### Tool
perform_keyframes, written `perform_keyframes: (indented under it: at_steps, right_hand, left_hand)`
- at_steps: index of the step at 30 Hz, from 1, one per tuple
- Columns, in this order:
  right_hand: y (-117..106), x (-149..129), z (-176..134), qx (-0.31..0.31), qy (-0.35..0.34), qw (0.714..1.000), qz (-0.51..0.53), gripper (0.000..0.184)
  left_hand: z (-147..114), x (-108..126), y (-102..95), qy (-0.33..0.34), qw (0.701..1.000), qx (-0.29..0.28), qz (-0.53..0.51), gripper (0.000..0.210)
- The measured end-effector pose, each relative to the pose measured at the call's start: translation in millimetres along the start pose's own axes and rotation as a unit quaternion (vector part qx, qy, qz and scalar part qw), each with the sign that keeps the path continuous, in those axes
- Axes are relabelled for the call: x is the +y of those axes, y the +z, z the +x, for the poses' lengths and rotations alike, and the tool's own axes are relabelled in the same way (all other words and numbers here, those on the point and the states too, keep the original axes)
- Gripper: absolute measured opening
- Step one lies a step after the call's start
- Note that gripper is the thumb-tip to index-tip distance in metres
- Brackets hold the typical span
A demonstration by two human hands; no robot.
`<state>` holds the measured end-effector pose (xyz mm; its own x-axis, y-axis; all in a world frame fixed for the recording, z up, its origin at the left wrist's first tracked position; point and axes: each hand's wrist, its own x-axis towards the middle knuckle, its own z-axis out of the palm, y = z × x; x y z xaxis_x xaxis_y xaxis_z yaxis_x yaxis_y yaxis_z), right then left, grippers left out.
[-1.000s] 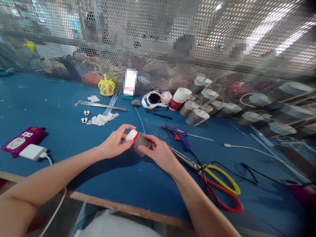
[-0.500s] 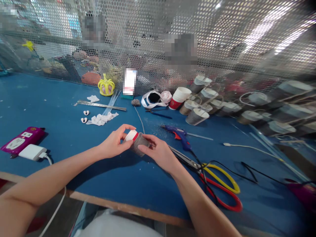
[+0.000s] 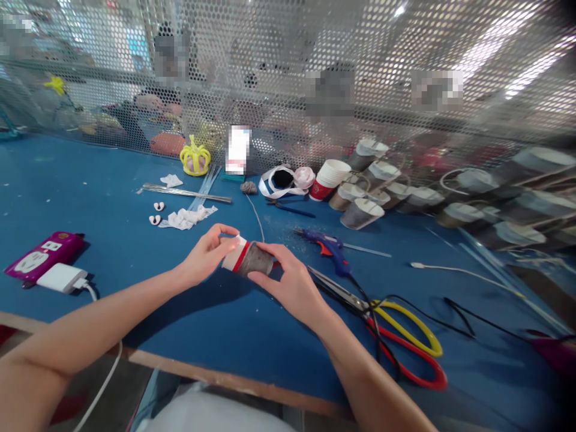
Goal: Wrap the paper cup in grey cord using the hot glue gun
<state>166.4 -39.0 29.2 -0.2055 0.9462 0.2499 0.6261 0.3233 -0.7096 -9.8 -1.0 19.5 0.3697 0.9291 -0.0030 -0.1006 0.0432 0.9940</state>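
A paper cup [image 3: 255, 260] lies on its side above the blue table, its white end and red band bare and the rest wound with grey yarn. My left hand [image 3: 207, 257] pinches the white end on the left, thumb and fingers at the rim. My right hand [image 3: 293, 279] grips the grey-wrapped end, thumb below and fingers above; some fingertips are hidden behind the cup. From the cup a thin grey strand [image 3: 257, 217] runs back to a small ball of grey yarn [image 3: 248, 188]. Right of my right hand lies a blue glue gun [image 3: 332, 247].
Large scissors [image 3: 346, 291] with red and yellow handles lie by my right forearm, crossed by a black cable. Stacked paper cups [image 3: 324, 185] and several grey-wrapped cups [image 3: 361, 213] stand back right. A purple power strip [image 3: 54, 246] is at left. Perforated metal panels [image 3: 270, 72] close off the back.
The cup has turned in my hands, so more of its red band and grey side faces me. My left fingers have shifted slightly along the white end.
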Motion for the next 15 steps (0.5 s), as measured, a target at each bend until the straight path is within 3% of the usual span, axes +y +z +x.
perform_keyframes:
  at_steps: [3, 9, 15]
  right_hand:
    - [1.1, -0.9, -0.7, 0.014, -0.025, 0.999, -0.020, 0.041]
    - [2.9, 2.4, -0.3, -0.008, -0.046, 0.999, -0.011, 0.040]
    - [2.0, 5.4, 3.0, -0.066, 0.032, 0.994, 0.083, 0.046]
  left_hand:
    - [0.7, -1.3, 0.5, -0.009, 1.000, 0.029, -0.002, 0.026]
    - [0.2, -2.7, 2.3, -0.010, 0.994, -0.056, 0.089, 0.031]
    - [-5.5, -4.5, 5.8, 0.001, 0.985, -0.124, 0.122, 0.036]
